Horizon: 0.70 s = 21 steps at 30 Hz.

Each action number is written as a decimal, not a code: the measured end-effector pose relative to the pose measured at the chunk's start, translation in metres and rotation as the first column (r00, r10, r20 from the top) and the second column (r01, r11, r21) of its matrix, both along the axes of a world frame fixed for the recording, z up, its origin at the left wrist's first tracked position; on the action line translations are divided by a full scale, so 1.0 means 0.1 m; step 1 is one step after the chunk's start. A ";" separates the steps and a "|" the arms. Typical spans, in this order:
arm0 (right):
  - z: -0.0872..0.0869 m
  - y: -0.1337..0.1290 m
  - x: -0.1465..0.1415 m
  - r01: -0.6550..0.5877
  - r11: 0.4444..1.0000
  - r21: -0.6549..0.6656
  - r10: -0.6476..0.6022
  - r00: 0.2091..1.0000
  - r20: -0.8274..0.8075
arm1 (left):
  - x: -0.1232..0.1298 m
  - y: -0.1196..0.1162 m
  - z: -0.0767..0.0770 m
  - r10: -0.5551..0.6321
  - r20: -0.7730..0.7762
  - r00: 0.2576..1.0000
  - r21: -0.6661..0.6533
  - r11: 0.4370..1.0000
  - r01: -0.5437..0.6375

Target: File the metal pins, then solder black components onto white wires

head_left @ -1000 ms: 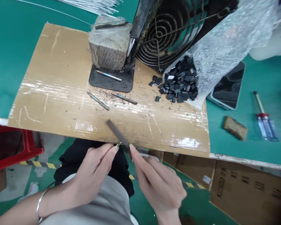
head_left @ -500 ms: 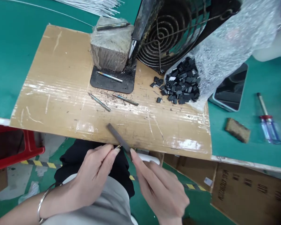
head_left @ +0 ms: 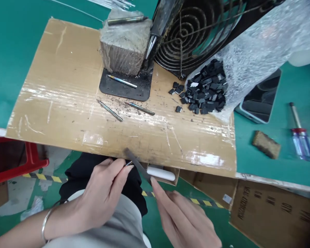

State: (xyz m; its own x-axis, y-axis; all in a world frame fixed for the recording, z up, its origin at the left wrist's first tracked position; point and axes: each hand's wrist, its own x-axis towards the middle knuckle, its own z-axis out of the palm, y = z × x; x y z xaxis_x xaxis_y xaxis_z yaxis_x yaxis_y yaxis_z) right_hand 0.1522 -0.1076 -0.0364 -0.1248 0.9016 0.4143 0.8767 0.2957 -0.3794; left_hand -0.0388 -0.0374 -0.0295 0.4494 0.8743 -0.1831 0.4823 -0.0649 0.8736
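My left hand [head_left: 105, 193] pinches a small metal tip [head_left: 129, 163] between thumb and forefinger, just off the cardboard's front edge. My right hand [head_left: 181, 213] is closed on a flat dark file [head_left: 137, 165], its blade lying across the metal tip. The handle end of the file is hidden in my palm. On the cardboard [head_left: 67, 117] lie two slim pointed metal tips, a left one [head_left: 110, 110] and a right one [head_left: 141, 108]. Another pointed tip [head_left: 122, 81] rests on a black plate [head_left: 124, 92] in front of a film-wrapped block [head_left: 124, 51].
A round fan grille [head_left: 183, 34] stands behind. Small black parts [head_left: 206, 89] spill from a plastic bag [head_left: 260, 44]. Further right are a phone-like device [head_left: 260, 98], a brown sponge [head_left: 266, 144] and a screwdriver [head_left: 301, 137]. A white handle [head_left: 161, 173] lies below the edge.
My right hand has moved down and right with the file, whose blade has slid back across the metal tip. The view has shifted slightly. My left hand keeps its pinch.
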 end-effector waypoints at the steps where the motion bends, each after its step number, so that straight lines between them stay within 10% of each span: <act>1: 0.00 0.00 0.00 0.005 1.000 0.006 -0.005 1.000 -0.004 | 0.00 0.01 0.01 0.009 0.024 1.000 -0.056 0.998 -0.008; 11: 0.02 0.01 0.01 -0.008 1.000 -0.009 0.008 1.000 -0.007 | 0.00 0.02 0.02 0.047 0.052 0.998 -0.136 0.990 -0.039; 21: 0.01 0.05 -0.01 -0.015 1.000 0.011 0.015 1.000 -0.008 | 0.02 0.01 -0.06 0.026 -0.054 0.998 0.316 0.949 -0.008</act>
